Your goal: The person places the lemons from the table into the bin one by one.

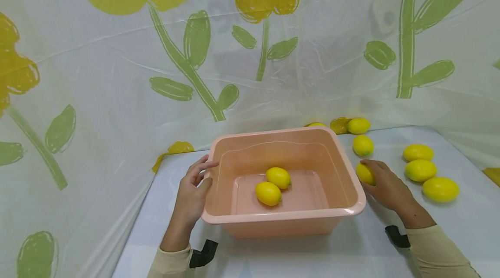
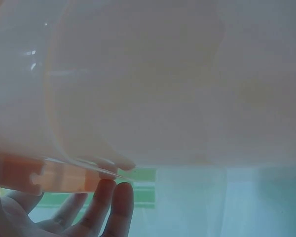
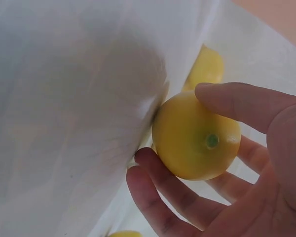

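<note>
A pink plastic basin (image 1: 265,147) stands on the table with two yellow lemons (image 1: 268,193) lying inside it, side by side. At the basin's left rim, my left hand (image 1: 191,195) grips the edge; the left wrist view shows several fingertips (image 2: 122,195) along the rim. To the right of the basin, my right hand (image 1: 386,186) holds a lemon (image 3: 195,136) on the tabletop, close beside the basin wall. The thumb (image 3: 237,101) lies across one side of that lemon and the fingers curl round the other.
Right of my right hand, three lemons (image 1: 440,189) lie in a row. Another lemon (image 1: 363,145) rests beyond the held one, and one more (image 1: 358,125) sits at the table's back edge. A further lemon (image 1: 317,124) is partly hidden behind the basin. A flowered curtain (image 1: 332,65) hangs behind.
</note>
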`<state>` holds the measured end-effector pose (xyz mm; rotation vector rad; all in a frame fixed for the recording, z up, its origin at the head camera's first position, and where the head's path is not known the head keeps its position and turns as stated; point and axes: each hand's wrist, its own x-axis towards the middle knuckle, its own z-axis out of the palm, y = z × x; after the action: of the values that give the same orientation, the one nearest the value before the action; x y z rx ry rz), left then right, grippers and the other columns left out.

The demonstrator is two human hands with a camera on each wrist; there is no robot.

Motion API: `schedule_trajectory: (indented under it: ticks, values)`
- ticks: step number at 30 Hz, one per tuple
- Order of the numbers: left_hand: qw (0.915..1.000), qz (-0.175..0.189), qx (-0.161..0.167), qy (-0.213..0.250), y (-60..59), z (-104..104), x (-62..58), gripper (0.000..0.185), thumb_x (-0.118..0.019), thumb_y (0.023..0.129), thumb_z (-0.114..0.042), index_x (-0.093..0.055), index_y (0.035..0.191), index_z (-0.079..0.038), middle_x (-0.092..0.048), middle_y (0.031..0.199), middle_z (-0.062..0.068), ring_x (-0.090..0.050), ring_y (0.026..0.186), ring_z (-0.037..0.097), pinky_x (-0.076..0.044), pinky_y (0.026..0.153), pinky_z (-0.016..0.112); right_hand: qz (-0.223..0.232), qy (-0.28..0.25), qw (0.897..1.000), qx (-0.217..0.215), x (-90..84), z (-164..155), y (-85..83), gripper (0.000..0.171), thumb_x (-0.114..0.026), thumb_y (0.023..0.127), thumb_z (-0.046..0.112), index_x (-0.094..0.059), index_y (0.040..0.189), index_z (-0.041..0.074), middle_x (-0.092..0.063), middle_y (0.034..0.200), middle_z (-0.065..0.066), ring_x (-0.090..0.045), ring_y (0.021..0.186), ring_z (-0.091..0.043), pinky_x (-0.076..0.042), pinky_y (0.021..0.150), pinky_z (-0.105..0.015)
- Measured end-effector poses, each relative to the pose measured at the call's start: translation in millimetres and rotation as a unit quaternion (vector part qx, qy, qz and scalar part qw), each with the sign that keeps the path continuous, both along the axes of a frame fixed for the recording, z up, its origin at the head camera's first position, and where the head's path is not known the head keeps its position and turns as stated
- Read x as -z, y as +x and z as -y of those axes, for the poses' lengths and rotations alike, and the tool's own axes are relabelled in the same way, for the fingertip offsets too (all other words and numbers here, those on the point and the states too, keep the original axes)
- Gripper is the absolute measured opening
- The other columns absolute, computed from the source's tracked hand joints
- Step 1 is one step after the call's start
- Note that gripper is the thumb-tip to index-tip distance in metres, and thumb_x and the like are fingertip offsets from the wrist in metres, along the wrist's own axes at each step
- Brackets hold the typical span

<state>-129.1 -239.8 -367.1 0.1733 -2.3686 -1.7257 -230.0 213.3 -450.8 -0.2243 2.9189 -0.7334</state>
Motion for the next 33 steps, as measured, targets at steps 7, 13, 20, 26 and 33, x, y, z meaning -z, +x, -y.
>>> schedule_trajectory:
  ticks: [7,13,20,26,33]
  values:
    - [1.0,0.001,-0.002,-0.002,-0.3,-0.1,-0.3,0.036,-0.048,0.096,-0.001,-0.065,0.127,-0.005,-0.037,0.158,0.0,-0.055,0.127,0.03,-0.056,0.086,0.025,-0.013,-0.003,1.0,-0.002,-2.1,-1.6,2.1,0.074,-0.071,0.09,0.029,-0.037,0.147,-0.004,-0.036,0.145,-0.038,-0.048,0.118,-0.051,-0.044,0.095,-0.069]
    - [1.0,0.0,0.0,-0.003,-0.4,0.7,0.8,0.036,-0.048,0.095,-0.001,-0.066,0.127,-0.006,-0.037,0.158,-0.001,-0.055,0.127,0.03,-0.056,0.087,0.026,-0.013,-0.004,1.0,0.0,-2.4,-0.4,3.4,0.074,-0.072,0.091,0.033,-0.04,0.146,-0.004,-0.039,0.144,-0.037,-0.049,0.116,-0.049,-0.045,0.094,-0.068]
    - [1.0,-0.001,0.0,-0.006,-0.4,1.0,1.0,0.037,-0.048,0.096,-0.001,-0.065,0.127,-0.006,-0.038,0.157,-0.002,-0.054,0.128,0.03,-0.056,0.087,0.027,-0.012,-0.006,1.0,0.006,-6.7,4.1,4.5,0.078,-0.072,0.089,0.04,-0.042,0.146,-0.003,-0.044,0.143,-0.035,-0.049,0.117,-0.048,-0.045,0.095,-0.067]
    - [1.0,-0.002,0.0,-0.004,-0.1,1.2,0.9,0.036,-0.048,0.096,-0.001,-0.065,0.127,-0.006,-0.037,0.157,-0.001,-0.055,0.127,0.031,-0.057,0.087,0.027,-0.023,-0.009,1.0,0.006,-15.7,8.4,6.8,0.08,-0.072,0.089,0.045,-0.043,0.146,-0.004,-0.045,0.142,-0.035,-0.048,0.119,-0.05,-0.043,0.097,-0.068]
    - [1.0,-0.002,0.0,-0.008,0.3,1.4,1.0,0.037,-0.048,0.095,-0.001,-0.065,0.127,-0.005,-0.038,0.157,-0.001,-0.056,0.127,0.031,-0.057,0.089,0.031,-0.032,-0.026,0.999,-0.001,-24.4,13.3,9.6,0.083,-0.073,0.087,0.048,-0.044,0.146,-0.002,-0.046,0.143,-0.035,-0.048,0.121,-0.049,-0.042,0.098,-0.069]
